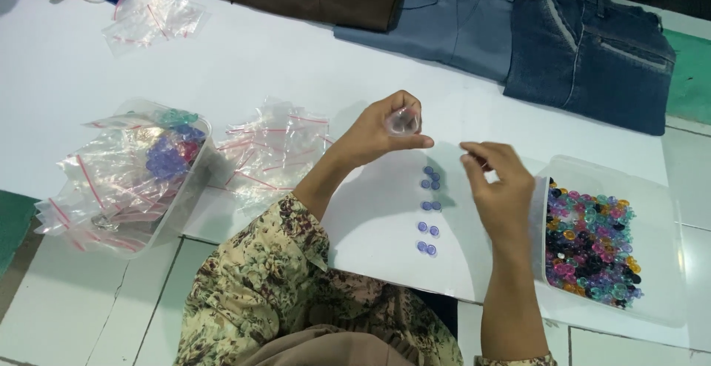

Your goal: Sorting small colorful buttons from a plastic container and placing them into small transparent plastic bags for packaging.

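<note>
Pinching clear bag (404, 121) — left hand (378, 136).

Buttons (429, 208) laid out in pairs down the middle of the surface (281, 70), tray of mixed buttons (592, 247) parked to the right, tub stuffed with small bags (133, 177) on the left, loose bags (274, 151) beside it, folded trousers (548, 32) stacked behind
</note>
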